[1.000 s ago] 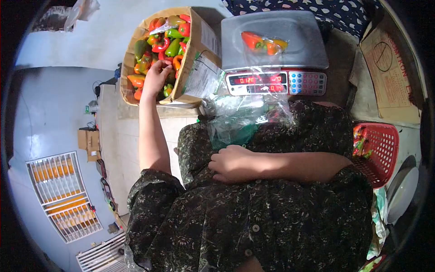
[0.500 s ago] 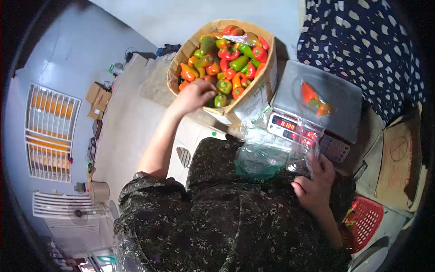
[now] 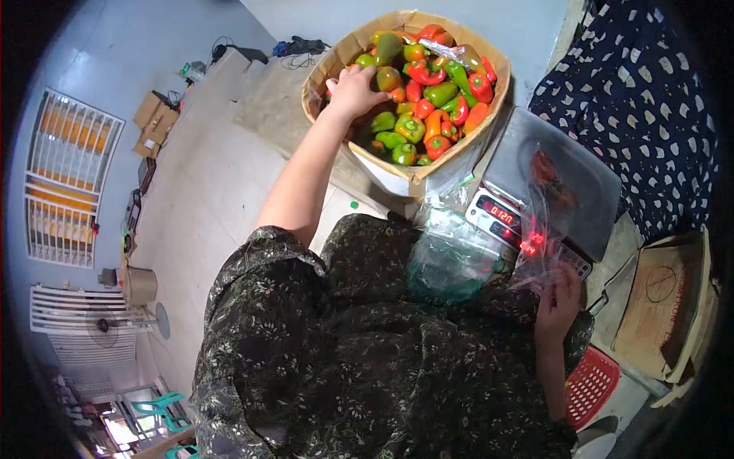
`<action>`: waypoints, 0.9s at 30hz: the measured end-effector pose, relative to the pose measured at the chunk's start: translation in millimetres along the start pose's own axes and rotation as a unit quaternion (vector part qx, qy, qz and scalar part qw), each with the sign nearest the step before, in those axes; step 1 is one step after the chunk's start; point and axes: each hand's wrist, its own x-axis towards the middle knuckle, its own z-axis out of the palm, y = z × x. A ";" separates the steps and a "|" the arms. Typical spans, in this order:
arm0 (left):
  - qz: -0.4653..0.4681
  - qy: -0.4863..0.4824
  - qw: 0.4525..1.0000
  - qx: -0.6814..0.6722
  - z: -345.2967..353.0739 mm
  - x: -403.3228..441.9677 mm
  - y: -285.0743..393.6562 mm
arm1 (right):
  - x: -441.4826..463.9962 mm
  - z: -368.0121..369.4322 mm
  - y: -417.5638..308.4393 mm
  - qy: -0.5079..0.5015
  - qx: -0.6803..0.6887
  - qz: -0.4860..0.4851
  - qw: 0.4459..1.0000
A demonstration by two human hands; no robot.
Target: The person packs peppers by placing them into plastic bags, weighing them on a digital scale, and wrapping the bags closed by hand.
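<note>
My left hand [image 3: 353, 90] reaches into a cardboard box [image 3: 489, 57] full of red, green and orange peppers [image 3: 440, 94]. Its fingers are spread over the peppers on the box's left side; the fingertips are partly hidden among them. My right hand [image 3: 560, 294] pinches the edge of a clear plastic bag [image 3: 550, 222] in front of the scale. That bag holds a few reddish peppers [image 3: 552, 177] and lies on the metal plate of the scale [image 3: 600, 172], whose red digits are lit. More clear and green plastic bags [image 3: 451, 256] rest on my lap.
A dark patterned cloth [image 3: 642, 115] hangs behind the scale. An open cardboard box [image 3: 657, 306] and a red perforated basket [image 3: 592, 386] are at the right. Far left are a fan [image 3: 103, 325], a bucket [image 3: 140, 285] and small boxes [image 3: 157, 122].
The view has turned and shifted. My left hand has moved deeper across the pepper box, its fingers spreading. My right hand has left my lap and taken hold of the clear bag, lifting its edge.
</note>
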 end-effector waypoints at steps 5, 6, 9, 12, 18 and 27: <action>0.070 0.072 0.944 -0.315 -16.9 -16.6 14.5 | 24.0 0.7 -7.8 0.044 -0.013 -0.061 0.997; 0.048 0.032 0.896 -0.440 -22.7 -28.0 22.9 | 30.8 0.8 -13.7 0.050 -0.006 -0.060 0.997; 0.172 -0.169 0.816 -0.525 -48.8 -86.7 76.9 | 49.2 -1.0 -26.8 0.051 -0.025 -0.100 0.993; 0.402 -0.310 0.779 -0.368 -65.9 -154.7 149.8 | 65.1 -11.6 -55.0 -0.012 -0.016 -0.070 0.997; 0.267 -0.458 0.670 -0.519 -15.1 -177.3 222.4 | 73.3 -21.8 -46.7 -0.003 0.001 -0.083 0.997; -0.152 -0.429 0.374 -0.808 26.8 -164.6 257.6 | 53.5 17.5 -38.8 0.051 0.040 -0.190 0.980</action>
